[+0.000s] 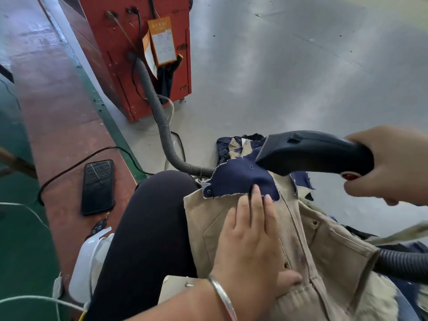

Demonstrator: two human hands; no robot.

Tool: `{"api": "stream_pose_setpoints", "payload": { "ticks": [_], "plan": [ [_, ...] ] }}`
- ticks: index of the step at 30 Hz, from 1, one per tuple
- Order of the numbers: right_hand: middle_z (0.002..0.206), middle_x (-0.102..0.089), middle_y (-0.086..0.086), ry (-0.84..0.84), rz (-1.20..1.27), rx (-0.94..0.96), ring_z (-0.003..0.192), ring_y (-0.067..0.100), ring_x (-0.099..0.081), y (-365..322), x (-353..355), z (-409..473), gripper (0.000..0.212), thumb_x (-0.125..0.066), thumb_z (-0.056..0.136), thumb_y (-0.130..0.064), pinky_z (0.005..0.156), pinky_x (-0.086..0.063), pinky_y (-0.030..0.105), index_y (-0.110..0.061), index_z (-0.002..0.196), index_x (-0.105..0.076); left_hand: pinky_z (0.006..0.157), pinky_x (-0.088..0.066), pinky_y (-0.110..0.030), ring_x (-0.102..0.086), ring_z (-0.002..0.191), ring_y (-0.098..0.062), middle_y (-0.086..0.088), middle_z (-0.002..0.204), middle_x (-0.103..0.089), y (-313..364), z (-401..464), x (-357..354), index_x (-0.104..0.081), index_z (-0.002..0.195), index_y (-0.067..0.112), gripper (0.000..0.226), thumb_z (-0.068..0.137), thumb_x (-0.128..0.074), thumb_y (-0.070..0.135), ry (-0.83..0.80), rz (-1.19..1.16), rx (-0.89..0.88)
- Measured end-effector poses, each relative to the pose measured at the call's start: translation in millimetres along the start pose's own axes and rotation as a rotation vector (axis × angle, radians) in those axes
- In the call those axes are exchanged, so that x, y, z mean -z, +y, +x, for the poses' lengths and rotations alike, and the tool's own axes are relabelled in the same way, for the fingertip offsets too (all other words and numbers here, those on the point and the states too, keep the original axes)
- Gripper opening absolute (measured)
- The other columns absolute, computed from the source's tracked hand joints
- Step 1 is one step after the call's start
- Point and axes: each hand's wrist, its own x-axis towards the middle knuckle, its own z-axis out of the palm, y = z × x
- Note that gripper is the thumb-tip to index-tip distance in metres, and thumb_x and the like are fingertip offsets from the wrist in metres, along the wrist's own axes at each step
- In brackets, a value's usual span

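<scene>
Bright, even daylight; floor (289, 66) glare; edges warped.

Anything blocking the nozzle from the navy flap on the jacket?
Nothing visible. The nozzle, gripped by the right hand, has its mouth at the navy flap. The left hand presses flat on the jacket, fingertips at the flap's lower edge, clear of the nozzle.

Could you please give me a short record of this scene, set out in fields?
work: nozzle passed over a jacket on the lap
left hand: flat on the jacket, fingertips at the navy collar
right hand: grips the black nozzle, its tip at the collar
hose: runs from the red machine to behind the jacket
phone: lies flat, left of the knee
</scene>
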Motion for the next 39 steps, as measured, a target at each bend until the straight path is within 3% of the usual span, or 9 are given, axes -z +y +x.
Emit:
{"api": "stream_pose_setpoints", "payload": {
  "ticks": [2,4,6,8,11,21,26,32,39],
  "plan": [
    [0.039,-0.057,-0.01,-0.019,-0.028,0.007,0.026,0.014,-0.054,-4,-4,1,0.02,-0.072,0.055,-0.019,0.039,-0.047,0.031,-0.029,0.061,-0.056,0.103,-0.034,-0.044,-0.035,0.127,-0.032,-0.024,0.146,-0.033,2,-6,-1,-0.03,0.143,-0.004,0.129,0.052,-0.061,0.082,-0.075,0.001,-0.002],
    [0.042,-0.058,-0.014,-0.017,-0.049,0.015,0.027,0.014,-0.054,-5,-5,6,0.019,-0.071,0.055,-0.021,0.043,-0.051,0.033,-0.03,0.063,-0.056,0.093,-0.037,-0.04,-0.045,0.111,-0.025,-0.012,0.13,-0.056,4,-13,0,-0.054,0.13,0.001,0.124,0.037,-0.066,0.082,-0.054,-0.028,-0.059],
    [0.042,-0.058,-0.014,-0.007,-0.054,0.005,0.027,0.015,-0.055,-4,-4,12,0.016,-0.068,0.055,-0.023,0.039,-0.047,0.028,-0.027,0.065,-0.057,0.104,-0.031,-0.048,-0.038,0.124,-0.029,-0.015,0.139,-0.048,3,-9,-3,-0.049,0.134,0.0,0.127,0.039,-0.065,0.083,-0.024,0.027,-0.062],
    [0.04,-0.058,-0.011,0.001,-0.054,-0.016,0.028,0.016,-0.056,-1,-2,17,0.015,-0.067,0.055,-0.024,0.031,-0.037,0.021,-0.025,0.067,-0.057,0.115,-0.004,-0.058,-0.009,0.142,-0.039,-0.028,0.152,-0.017,-1,-3,2,-0.021,0.144,-0.008,0.133,0.055,-0.057,0.084,-0.075,0.1,-0.049],
    [0.04,-0.059,-0.004,-0.024,-0.067,-0.024,0.029,0.018,-0.058,4,-2,26,0.017,-0.068,0.057,-0.023,0.032,-0.04,0.022,-0.025,0.07,-0.057,0.105,0.03,-0.044,0.028,0.138,-0.034,-0.024,0.151,0.023,-2,5,0,0.02,0.142,-0.006,0.125,0.076,-0.046,0.076,-0.009,-0.002,-0.11],
    [0.043,-0.063,0.004,-0.236,-0.143,-0.042,0.033,0.018,-0.058,-25,-31,88,0.015,-0.069,0.068,-0.009,0.034,-0.044,0.02,-0.013,0.082,-0.063,0.114,0.008,-0.043,0.017,0.142,-0.03,-0.021,0.154,0.014,-8,6,-12,0.011,0.145,-0.006,0.117,0.079,-0.037,0.077,-0.001,-0.049,-0.157],
    [0.056,-0.064,0.009,-0.225,-0.172,-0.1,0.038,0.018,-0.058,-43,-32,120,0.021,-0.07,0.076,-0.005,0.036,-0.044,0.02,0.002,0.096,-0.068,0.114,0.008,-0.044,0.017,0.14,-0.032,-0.021,0.154,0.015,-8,4,-14,0.016,0.143,-0.006,0.117,0.08,-0.033,0.079,-0.013,-0.014,-0.16],
    [0.048,-0.063,0.014,-0.125,-0.08,-0.072,0.036,0.027,-0.058,-31,38,95,0.016,-0.074,0.071,-0.003,0.045,-0.051,0.031,-0.003,0.082,-0.061,0.112,0.015,-0.043,0.016,0.14,-0.032,-0.018,0.152,0.017,-12,2,-19,0.017,0.143,-0.006,0.117,0.08,-0.03,0.08,0.046,-0.035,-0.18],
    [0.045,-0.063,0.009,-0.353,-0.179,-0.037,0.034,0.022,-0.058,-38,17,60,0.013,-0.072,0.069,-0.006,0.04,-0.046,0.024,-0.01,0.077,-0.062,0.105,0.023,-0.04,0.017,0.14,-0.03,-0.018,0.154,0.016,-9,4,-18,0.015,0.144,-0.006,0.115,0.081,-0.031,0.079,0.049,-0.011,-0.227]
  ]
}}
